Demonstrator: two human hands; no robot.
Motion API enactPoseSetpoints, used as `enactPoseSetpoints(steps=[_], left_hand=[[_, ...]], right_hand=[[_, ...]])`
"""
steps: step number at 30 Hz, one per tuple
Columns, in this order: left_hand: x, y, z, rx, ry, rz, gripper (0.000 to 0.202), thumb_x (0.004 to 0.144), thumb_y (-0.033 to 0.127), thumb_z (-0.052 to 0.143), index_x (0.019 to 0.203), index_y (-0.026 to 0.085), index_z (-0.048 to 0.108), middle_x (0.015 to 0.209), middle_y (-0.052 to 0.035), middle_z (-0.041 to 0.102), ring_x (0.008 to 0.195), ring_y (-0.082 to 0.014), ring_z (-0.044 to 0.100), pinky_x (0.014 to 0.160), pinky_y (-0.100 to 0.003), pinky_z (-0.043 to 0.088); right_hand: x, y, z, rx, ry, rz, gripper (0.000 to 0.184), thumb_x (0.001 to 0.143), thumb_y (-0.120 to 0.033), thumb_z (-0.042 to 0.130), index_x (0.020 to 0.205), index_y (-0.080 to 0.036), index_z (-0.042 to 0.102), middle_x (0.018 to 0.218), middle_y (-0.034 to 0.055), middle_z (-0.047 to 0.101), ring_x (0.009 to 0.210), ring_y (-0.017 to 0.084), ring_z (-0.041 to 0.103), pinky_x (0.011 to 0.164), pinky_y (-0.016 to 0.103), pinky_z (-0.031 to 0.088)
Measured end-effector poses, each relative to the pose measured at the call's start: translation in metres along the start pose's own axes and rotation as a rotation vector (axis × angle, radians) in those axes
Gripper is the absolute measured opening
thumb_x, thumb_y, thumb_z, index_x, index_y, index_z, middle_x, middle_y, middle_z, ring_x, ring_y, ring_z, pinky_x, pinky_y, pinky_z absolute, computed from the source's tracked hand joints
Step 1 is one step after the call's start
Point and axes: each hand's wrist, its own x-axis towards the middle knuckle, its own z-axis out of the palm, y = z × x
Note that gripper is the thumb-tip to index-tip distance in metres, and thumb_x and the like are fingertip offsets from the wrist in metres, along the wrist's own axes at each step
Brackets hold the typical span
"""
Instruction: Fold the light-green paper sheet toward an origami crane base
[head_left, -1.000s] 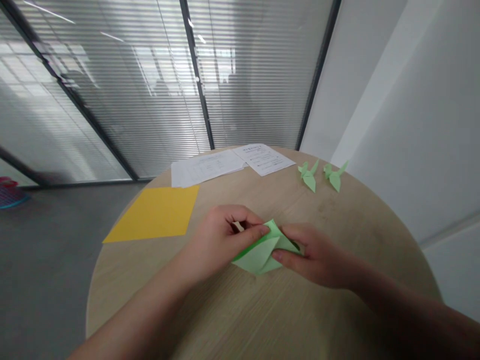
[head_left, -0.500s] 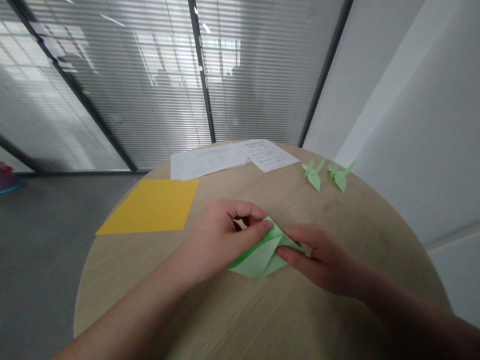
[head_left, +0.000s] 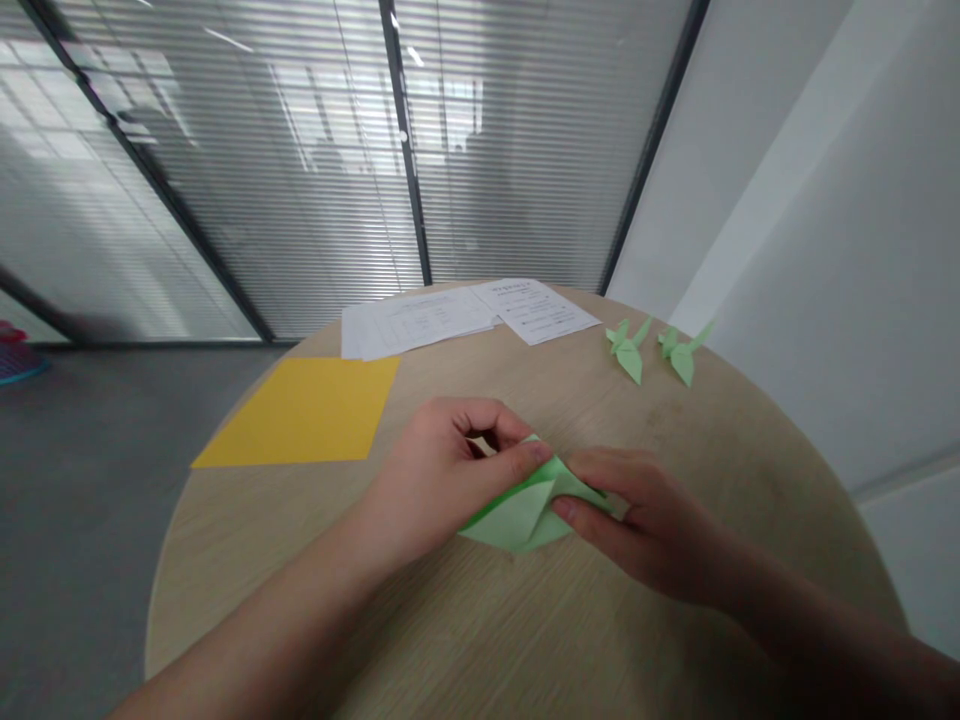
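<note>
A partly folded sheet of light green origami paper (head_left: 517,516) is held between my two hands, low over the middle of the table. My left hand (head_left: 450,475) pinches its upper corner between thumb and fingers. At the paper's right side, my right hand (head_left: 645,515) grips the edge, thumb in front and fingers behind. A raised crease runs across the paper between the two thumbs, and darker green shows along its upper left edge. My fingers hide the right tip and part of the back.
Two green folded paper cranes (head_left: 627,350) stand at the table's far right. Printed white sheets (head_left: 435,322) lie at the far edge, and a yellow sheet (head_left: 307,412) is at the left. Behind the round wooden table (head_left: 480,640) is a glass partition with blinds (head_left: 300,200).
Both hands stay nearly in place on the green paper. Its upper part has tilted and the crease by the right thumb has shifted slightly.
</note>
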Motion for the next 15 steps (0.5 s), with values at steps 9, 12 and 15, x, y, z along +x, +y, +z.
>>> enactPoseSetpoints(steps=[9, 12, 15], left_hand=[[0.005, -0.006, 0.000, -0.006, 0.022, -0.035, 0.020, 0.070, 0.040, 0.081, 0.068, 0.021, 0.077, 0.057, -0.0007, 0.066, 0.047, -0.0128, 0.054, 0.040, -0.020, 0.036], [0.006, -0.010, 0.003, 0.006, 0.005, -0.047, 0.020, 0.070, 0.039, 0.082, 0.067, 0.020, 0.078, 0.058, -0.0018, 0.068, 0.048, -0.0133, 0.055, 0.041, -0.021, 0.037], [0.008, -0.013, 0.007, 0.021, -0.014, -0.072, 0.020, 0.070, 0.040, 0.081, 0.068, 0.019, 0.079, 0.058, -0.0023, 0.069, 0.049, -0.0133, 0.055, 0.042, -0.021, 0.038]], right_hand=[[-0.001, 0.005, 0.003, 0.207, 0.177, 0.045, 0.033, 0.104, -0.044, 0.052, 0.084, -0.022, 0.066, 0.073, 0.0025, 0.065, 0.065, 0.016, 0.058, 0.060, 0.029, 0.044], [0.001, 0.010, 0.006, 0.385, 0.219, 0.149, 0.041, 0.103, -0.050, 0.050, 0.081, -0.021, 0.068, 0.071, 0.0029, 0.064, 0.063, 0.016, 0.056, 0.056, 0.028, 0.042], [0.003, 0.013, 0.009, 0.547, 0.165, 0.285, 0.031, 0.093, -0.049, 0.066, 0.083, -0.020, 0.070, 0.068, 0.0010, 0.063, 0.057, 0.013, 0.053, 0.050, 0.025, 0.039]])
